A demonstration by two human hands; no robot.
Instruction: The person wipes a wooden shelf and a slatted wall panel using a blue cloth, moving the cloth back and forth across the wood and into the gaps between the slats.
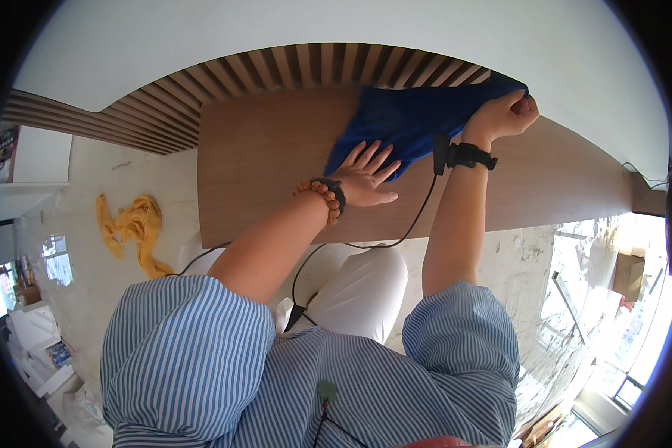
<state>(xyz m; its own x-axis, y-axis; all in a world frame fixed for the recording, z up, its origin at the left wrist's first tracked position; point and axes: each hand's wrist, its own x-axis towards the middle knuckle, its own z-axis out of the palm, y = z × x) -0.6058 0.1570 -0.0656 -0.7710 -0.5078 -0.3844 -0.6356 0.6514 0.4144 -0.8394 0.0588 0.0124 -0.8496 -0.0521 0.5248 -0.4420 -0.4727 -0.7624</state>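
A dark blue cloth (409, 117) lies spread over a brown wood-grain board (269, 162), close to the slatted wood panel behind it. My left hand (368, 178) rests flat with fingers apart on the near edge of the cloth. My right hand (504, 116) is curled at the cloth's far right corner, which is pulled out toward the white surface and gripped in the fingers. On my right wrist sits a black strap with a small black device (442, 154), and a black cable runs down from it. A bead bracelet circles my left wrist.
A slatted wood panel (291, 67) runs behind the board, under a white overhanging surface (336, 22). On the pale floor at left lies a crumpled yellow cloth (143, 224). The cable (409, 229) hangs over the board's front edge. Boxes and clutter (39, 330) stand at lower left.
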